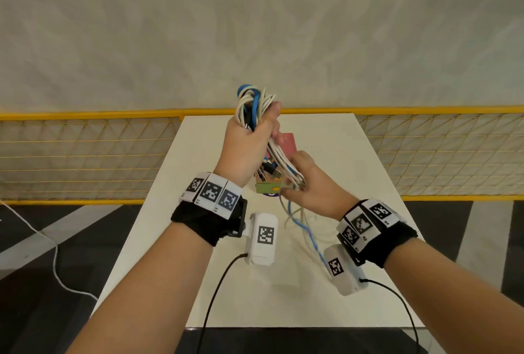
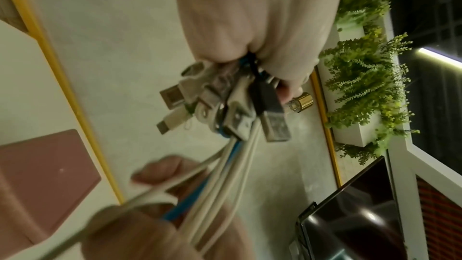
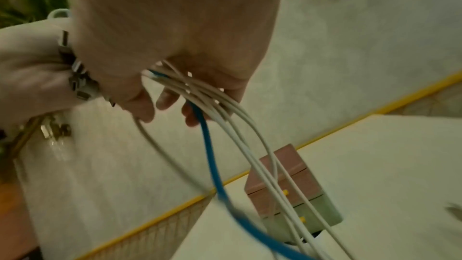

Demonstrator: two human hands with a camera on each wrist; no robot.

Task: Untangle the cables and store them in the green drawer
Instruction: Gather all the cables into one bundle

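Cables (image 1: 256, 115) bunched in a raised left hand (image 1: 246, 144) above a white surface (image 1: 340, 161), white strands and one blue cable (image 3: 210, 151) looped over the top of the fist. Left fingers (image 2: 287, 78) curled tight round the bundle, with a cluster of USB plugs (image 2: 225, 110) and one gold-tipped connector (image 2: 301, 102) spilling out below the grip. Right hand (image 1: 312, 183) lower and just beside, its fingers (image 3: 167, 98) curled loosely round the hanging strands, holding several white leads and the blue one where they fan out and trail down toward the surface. Small drawer unit (image 3: 292, 189) standing on the surface beneath both hands, pink sections on top and the green drawer (image 3: 310, 216) below them, yellow knobs on the fronts; whether the green drawer is pulled out cannot be told, since hands and cables cover most of it in the head view. Marker-tagged bands and white camera modules (image 1: 262, 237) strapped to both wrists. Yellow-framed mesh railing (image 1: 85, 152) beyond the far edge, potted greenery (image 2: 362, 86) along a white ledge off to one side.
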